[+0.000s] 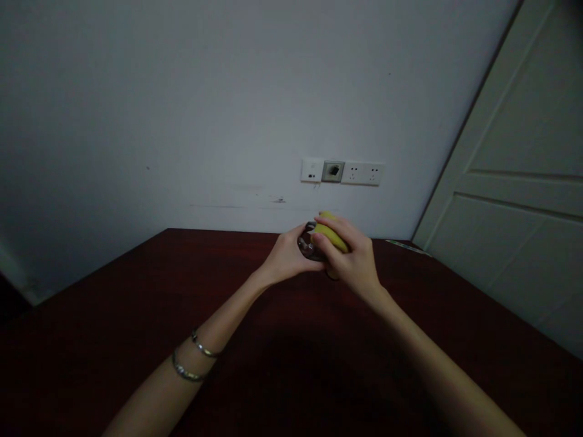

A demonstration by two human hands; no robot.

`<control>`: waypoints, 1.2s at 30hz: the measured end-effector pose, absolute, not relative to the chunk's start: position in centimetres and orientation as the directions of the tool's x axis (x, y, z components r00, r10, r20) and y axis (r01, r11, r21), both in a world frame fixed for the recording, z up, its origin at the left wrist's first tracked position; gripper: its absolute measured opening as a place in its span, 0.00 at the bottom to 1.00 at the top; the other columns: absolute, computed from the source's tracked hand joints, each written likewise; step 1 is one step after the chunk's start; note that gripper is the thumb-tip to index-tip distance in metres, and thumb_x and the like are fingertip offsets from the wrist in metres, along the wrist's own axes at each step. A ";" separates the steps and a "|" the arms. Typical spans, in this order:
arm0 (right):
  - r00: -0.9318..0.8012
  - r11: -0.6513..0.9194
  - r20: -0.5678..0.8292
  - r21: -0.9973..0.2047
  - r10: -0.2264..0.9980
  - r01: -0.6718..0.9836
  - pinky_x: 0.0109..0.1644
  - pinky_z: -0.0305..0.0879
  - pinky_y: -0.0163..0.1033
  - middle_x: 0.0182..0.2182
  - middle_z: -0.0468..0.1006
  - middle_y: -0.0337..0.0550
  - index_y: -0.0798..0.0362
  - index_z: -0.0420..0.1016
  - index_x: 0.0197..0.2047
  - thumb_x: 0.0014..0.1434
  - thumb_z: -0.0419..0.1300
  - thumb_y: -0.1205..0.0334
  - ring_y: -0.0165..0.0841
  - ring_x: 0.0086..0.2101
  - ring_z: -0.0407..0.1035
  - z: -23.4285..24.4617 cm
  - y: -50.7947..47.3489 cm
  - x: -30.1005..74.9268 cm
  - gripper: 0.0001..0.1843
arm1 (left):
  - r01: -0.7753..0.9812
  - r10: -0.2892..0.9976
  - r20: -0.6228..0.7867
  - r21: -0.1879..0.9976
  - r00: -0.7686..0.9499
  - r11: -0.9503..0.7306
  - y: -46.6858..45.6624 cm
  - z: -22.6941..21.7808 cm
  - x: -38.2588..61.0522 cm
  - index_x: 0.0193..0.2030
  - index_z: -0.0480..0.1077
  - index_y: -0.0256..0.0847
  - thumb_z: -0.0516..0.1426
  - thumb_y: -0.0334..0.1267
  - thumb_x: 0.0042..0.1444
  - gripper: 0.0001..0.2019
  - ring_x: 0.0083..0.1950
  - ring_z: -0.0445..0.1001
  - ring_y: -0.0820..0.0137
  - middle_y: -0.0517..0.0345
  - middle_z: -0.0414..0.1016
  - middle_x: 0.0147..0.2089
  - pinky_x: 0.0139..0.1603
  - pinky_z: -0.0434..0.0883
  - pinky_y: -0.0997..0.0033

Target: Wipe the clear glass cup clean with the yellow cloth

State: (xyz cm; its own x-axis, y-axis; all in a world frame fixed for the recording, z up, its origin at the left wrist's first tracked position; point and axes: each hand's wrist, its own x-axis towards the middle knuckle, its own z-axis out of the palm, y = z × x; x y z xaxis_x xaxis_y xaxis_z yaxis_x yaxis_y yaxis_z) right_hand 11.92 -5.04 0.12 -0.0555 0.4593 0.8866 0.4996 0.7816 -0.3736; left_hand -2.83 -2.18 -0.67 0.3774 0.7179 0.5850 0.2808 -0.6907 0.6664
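My left hand [291, 254] is wrapped around a dark, shiny, see-through piece with a rounded rim, which looks like a glass cup [306, 247]. Its far side and base are hidden by my fingers. Close against it, my right hand [354, 250] is closed on a yellow sponge-like pad [331, 235], with thumb and fingers on either side. The pad is at the cup's right edge; whether it touches the rim I cannot tell. Both hands are together above the far part of the dark red table [218, 285].
A white wall [228, 121] rises behind the table, with a row of sockets [362, 173] just beyond my hands. On the right stands a pale panelled door [514, 200]. A thin flat strip [409, 247] lies at the table's far right edge.
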 end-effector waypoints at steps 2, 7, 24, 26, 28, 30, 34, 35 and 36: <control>-0.187 0.803 0.905 -0.225 0.382 0.551 0.58 0.63 0.52 0.53 0.72 0.47 0.47 0.75 0.50 0.56 0.60 0.58 0.41 0.54 0.66 -0.2 -5.1 12.0 0.17 | 0.284 0.727 0.585 0.673 0.361 -0.683 -2.0 -0.9 -2.7 0.48 0.68 0.37 0.65 0.38 0.40 0.25 0.39 0.73 0.66 0.56 0.76 0.40 0.38 0.70 0.70; -0.240 0.826 0.903 -0.184 0.356 0.532 0.59 0.63 0.51 0.56 0.70 0.48 0.47 0.74 0.51 0.56 0.61 0.59 0.41 0.55 0.66 -0.3 -5.2 12.1 0.18 | 0.262 0.708 0.602 0.663 0.369 -0.701 -2.0 -0.8 -2.8 0.47 0.68 0.36 0.64 0.38 0.42 0.24 0.39 0.73 0.67 0.55 0.75 0.40 0.38 0.69 0.71; -0.146 0.807 0.852 -0.401 0.502 0.433 0.59 0.63 0.50 0.51 0.75 0.46 0.47 0.77 0.47 0.52 0.64 0.59 0.40 0.52 0.69 0.1 -4.5 13.0 0.17 | 0.332 0.666 0.618 0.578 0.417 -0.745 -1.9 -0.5 -3.1 0.52 0.66 0.37 0.68 0.37 0.36 0.33 0.44 0.73 0.63 0.51 0.75 0.46 0.45 0.69 0.64; -0.091 0.783 0.822 -0.493 0.562 0.380 0.58 0.64 0.50 0.49 0.77 0.43 0.46 0.77 0.46 0.52 0.64 0.57 0.40 0.50 0.70 0.3 -4.2 13.3 0.16 | 0.287 0.660 0.602 0.602 0.449 -0.745 -2.1 -0.4 -3.1 0.53 0.66 0.38 0.69 0.40 0.35 0.35 0.45 0.73 0.63 0.52 0.75 0.46 0.47 0.69 0.63; -0.043 0.755 0.792 -0.562 0.608 0.337 0.55 0.66 0.49 0.47 0.79 0.42 0.46 0.78 0.46 0.53 0.63 0.56 0.40 0.49 0.72 0.2 -3.9 13.5 0.16 | 0.251 0.659 0.583 0.629 0.475 -0.736 -2.1 -0.4 -3.1 0.52 0.67 0.38 0.69 0.42 0.35 0.35 0.45 0.73 0.63 0.53 0.75 0.45 0.47 0.69 0.63; -0.003 0.753 0.797 -0.568 0.603 0.332 0.55 0.67 0.48 0.47 0.79 0.43 0.47 0.77 0.46 0.54 0.62 0.56 0.39 0.48 0.72 -0.1 -3.7 13.3 0.16 | 0.208 0.675 0.559 0.675 0.482 -0.708 -1.8 -0.6 -3.0 0.51 0.68 0.37 0.69 0.42 0.34 0.34 0.45 0.73 0.64 0.53 0.76 0.44 0.47 0.69 0.64; -0.048 0.810 0.887 -0.396 0.459 0.432 0.58 0.63 0.47 0.49 0.77 0.44 0.47 0.77 0.47 0.54 0.63 0.58 0.39 0.52 0.69 -0.8 -4.2 12.5 0.17 | 0.073 0.739 0.484 0.813 0.468 -0.578 -0.9 -1.4 -2.8 0.51 0.66 0.34 0.69 0.39 0.36 0.33 0.44 0.74 0.64 0.50 0.75 0.44 0.44 0.70 0.65; -0.082 0.821 0.897 -0.357 0.435 0.445 0.59 0.62 0.47 0.51 0.76 0.44 0.47 0.76 0.48 0.53 0.64 0.59 0.38 0.53 0.68 -0.8 -4.3 12.3 0.17 | 0.038 0.746 0.476 0.831 0.465 -0.554 -0.7 -1.6 -2.8 0.52 0.66 0.34 0.68 0.38 0.37 0.32 0.43 0.74 0.65 0.50 0.75 0.45 0.43 0.71 0.66; -0.109 0.830 0.900 -0.337 0.423 0.444 0.59 0.62 0.47 0.52 0.75 0.44 0.46 0.76 0.48 0.53 0.64 0.59 0.38 0.53 0.68 -0.8 -4.5 12.3 0.17 | 0.005 0.748 0.475 0.843 0.464 -0.538 -0.7 -1.7 -2.8 0.52 0.66 0.34 0.68 0.37 0.38 0.32 0.43 0.74 0.65 0.50 0.75 0.45 0.44 0.71 0.66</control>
State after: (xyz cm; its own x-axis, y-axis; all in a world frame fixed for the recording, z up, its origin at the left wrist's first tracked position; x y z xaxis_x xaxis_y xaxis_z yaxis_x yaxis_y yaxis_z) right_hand 12.28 -4.47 -0.80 -0.1089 0.4230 0.8996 0.4443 0.8302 -0.3366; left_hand -2.82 -0.66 -1.67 0.4644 0.7476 0.4748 0.0053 -0.5384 0.8427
